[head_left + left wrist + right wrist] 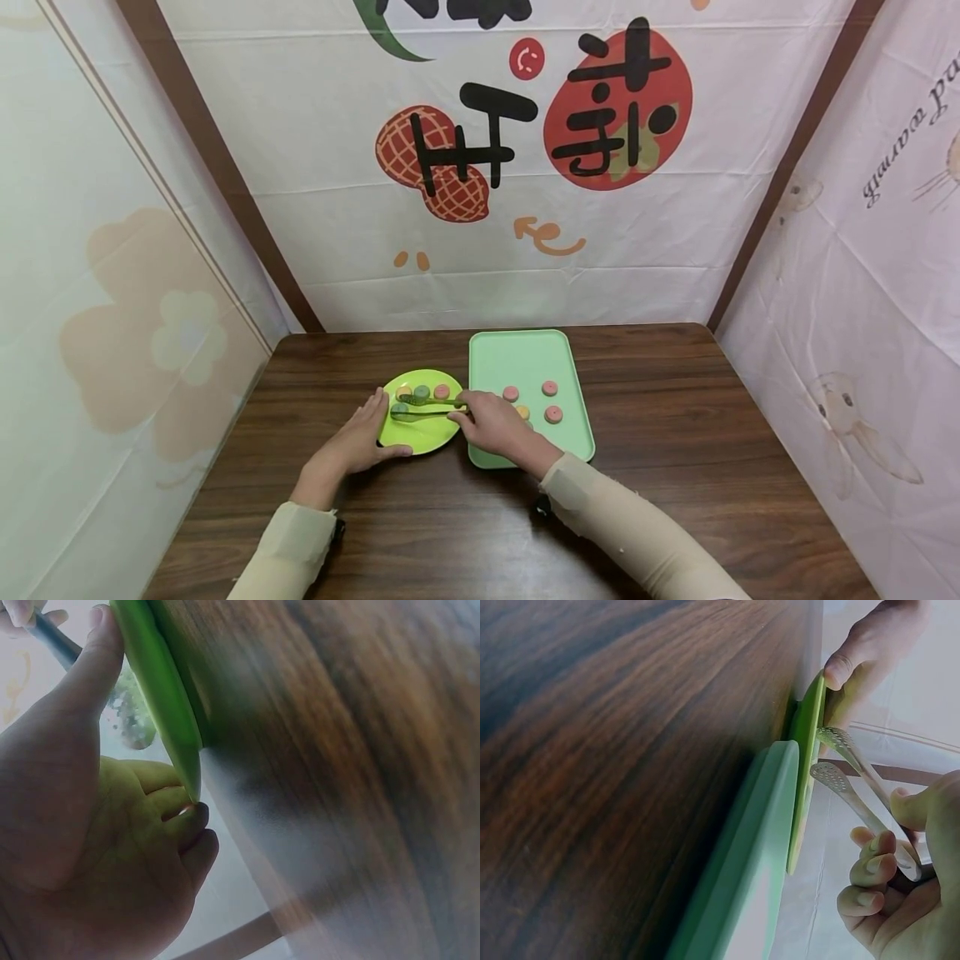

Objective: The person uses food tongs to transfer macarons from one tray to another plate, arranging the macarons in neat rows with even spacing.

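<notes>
Now the right hand grips a pair of slim metal tongs by the near end, thumb on one side and curled fingers on the other, as the right wrist view shows with the thumb and fingers wrapped about the handles. The tongs reach leftward over a round lime-green plastic plate, their perforated tips standing a little apart above the plate's left part, beside a small greenish round piece; whether the tips touch that piece cannot be told.

At the plate's far rim lie three small round sweets in a row: a yellow one, a green one and a pink one.

The left hand rests on the dark brown wooden worktop at the plate's left edge, fingers fairly straight along the rim and the thumb pressed against the near edge. In the left wrist view the thumb lies on the plate's rim while the other fingers sit slightly bent under its edge.

Just right of the plate, touching or nearly touching it, lies a pale mint-green rectangular plastic tray. On it sit three pink round sweets and a yellow one close to the right hand.
</notes>
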`<state>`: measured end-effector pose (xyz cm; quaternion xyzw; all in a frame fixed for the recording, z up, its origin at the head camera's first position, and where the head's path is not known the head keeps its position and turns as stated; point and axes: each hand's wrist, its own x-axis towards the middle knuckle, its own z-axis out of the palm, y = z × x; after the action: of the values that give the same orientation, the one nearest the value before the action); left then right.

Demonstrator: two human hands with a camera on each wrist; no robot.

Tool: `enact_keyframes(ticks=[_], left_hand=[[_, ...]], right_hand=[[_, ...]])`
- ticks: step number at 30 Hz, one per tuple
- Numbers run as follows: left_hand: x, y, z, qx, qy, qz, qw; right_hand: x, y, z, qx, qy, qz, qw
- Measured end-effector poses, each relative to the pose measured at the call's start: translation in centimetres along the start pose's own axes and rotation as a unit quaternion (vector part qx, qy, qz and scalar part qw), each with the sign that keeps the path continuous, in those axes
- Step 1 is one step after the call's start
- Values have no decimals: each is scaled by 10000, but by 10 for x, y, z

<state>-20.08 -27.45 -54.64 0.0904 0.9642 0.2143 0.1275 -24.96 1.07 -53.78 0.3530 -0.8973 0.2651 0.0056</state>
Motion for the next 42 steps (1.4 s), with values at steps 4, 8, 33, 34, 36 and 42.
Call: enact_keyframes(ticks=[4, 8, 33, 34, 36, 42], left_hand=[[1, -1, 0, -15, -22, -13, 10000], [1, -3, -1, -12, -38, -31, 10000], [2, -5, -1, 7, -84, -37, 10000], [2, -5, -1, -1, -80, -44, 10000], [1, -5, -1, -15, -70, -49, 10000], [1, -2, -1, -38, -58, -46, 10000]], right_hand=[[0, -1, -2, 83, 19, 49, 10000], [-1, -2, -4, 107, 73, 85, 9999], [-27, 18, -44, 463, 739, 49, 9962], [-29, 19, -45, 498, 754, 54, 9959], [-32, 22, -47, 520, 782, 73, 9956], [-43, 32, -57, 339, 886, 36, 9955]])
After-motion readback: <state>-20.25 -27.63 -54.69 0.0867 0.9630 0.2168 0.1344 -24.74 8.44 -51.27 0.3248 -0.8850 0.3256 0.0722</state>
